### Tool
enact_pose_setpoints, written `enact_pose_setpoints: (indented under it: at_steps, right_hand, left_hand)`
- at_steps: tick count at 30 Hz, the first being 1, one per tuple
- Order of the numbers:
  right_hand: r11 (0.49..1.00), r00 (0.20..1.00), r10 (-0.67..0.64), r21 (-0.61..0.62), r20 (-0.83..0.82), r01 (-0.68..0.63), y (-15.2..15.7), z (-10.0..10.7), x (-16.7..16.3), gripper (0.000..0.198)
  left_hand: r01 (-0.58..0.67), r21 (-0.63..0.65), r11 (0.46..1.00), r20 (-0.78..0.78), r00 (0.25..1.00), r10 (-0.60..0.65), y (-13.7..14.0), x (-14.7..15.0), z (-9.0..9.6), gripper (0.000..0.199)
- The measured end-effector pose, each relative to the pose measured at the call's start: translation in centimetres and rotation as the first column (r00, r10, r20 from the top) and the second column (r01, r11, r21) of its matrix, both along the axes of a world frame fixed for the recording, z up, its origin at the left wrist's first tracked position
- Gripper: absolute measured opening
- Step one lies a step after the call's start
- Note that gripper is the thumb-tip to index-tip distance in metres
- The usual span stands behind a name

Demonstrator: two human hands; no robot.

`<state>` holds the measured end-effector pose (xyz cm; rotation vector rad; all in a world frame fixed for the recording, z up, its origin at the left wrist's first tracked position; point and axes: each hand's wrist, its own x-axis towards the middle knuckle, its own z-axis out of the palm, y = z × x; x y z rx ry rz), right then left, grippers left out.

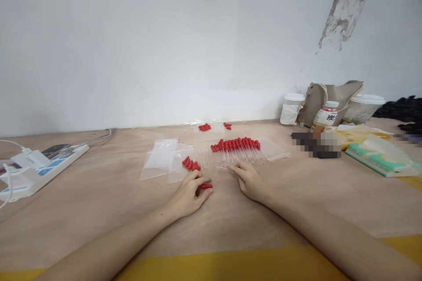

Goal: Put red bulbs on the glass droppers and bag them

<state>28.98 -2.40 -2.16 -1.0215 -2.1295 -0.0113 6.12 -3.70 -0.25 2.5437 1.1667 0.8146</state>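
Observation:
My left hand (193, 192) is closed, with a red rubber bulb (206, 186) between thumb and fingers just above the table. My right hand (249, 181) pinches a thin clear dropper tube (222, 167), whose end points left toward the other hand. Beyond the right hand lies a row of droppers (239, 145), clear tubes topped with red bulbs. Several loose red bulbs (191, 164) rest on a clear plastic bag just past my left hand. Beside them are several bare clear tubes (206, 158).
Near the wall, a clear bag (216, 127) holds more red bulbs and tubes. Flat plastic bags (161, 154) lie left of the droppers. A power strip (49, 173) is at the left. Cups, a drink bottle (325, 118) and a tissue pack (379, 158) stand or lie at the right.

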Motion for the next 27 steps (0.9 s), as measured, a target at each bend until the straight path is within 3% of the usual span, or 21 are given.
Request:
enact_pose_setpoints:
  at_steps: [7, 14, 19, 23, 27]
  right_hand:
    - [0.996, 0.998, 0.050, -0.076, -0.044, -0.053, -1.5, 1.1, -0.8, 0.017]
    - [0.984, 0.983, 0.135, -0.103, -0.127, -0.148, -2.2, 1.6, -1.5, 0.017]
    - [0.982, 0.981, 0.151, -0.096, -0.125, -0.163, -2.3, 1.4, -1.7, 0.019]
    - [0.986, 0.989, 0.138, -0.090, -0.054, -0.142, -1.9, 1.2, -1.5, 0.021]
    - [0.989, 0.984, 0.133, -0.077, 0.120, -0.125, -1.2, 1.3, -0.8, 0.023]
  left_hand:
    - [-0.017, -0.029, 0.999, 0.147, 0.989, 0.021, 0.1, 0.4, 0.1, 0.020]
    - [0.017, -0.132, 0.991, 0.233, 0.972, 0.015, 0.2, 0.2, -0.1, 0.020]
    - [0.036, -0.121, 0.992, 0.242, 0.970, -0.006, 0.1, 0.5, -0.1, 0.018]
    - [0.076, -0.137, 0.988, 0.237, 0.971, -0.042, -0.1, 0.4, 0.1, 0.020]
    - [0.114, -0.193, 0.975, 0.144, 0.986, -0.086, -0.4, 0.4, 0.3, 0.024]
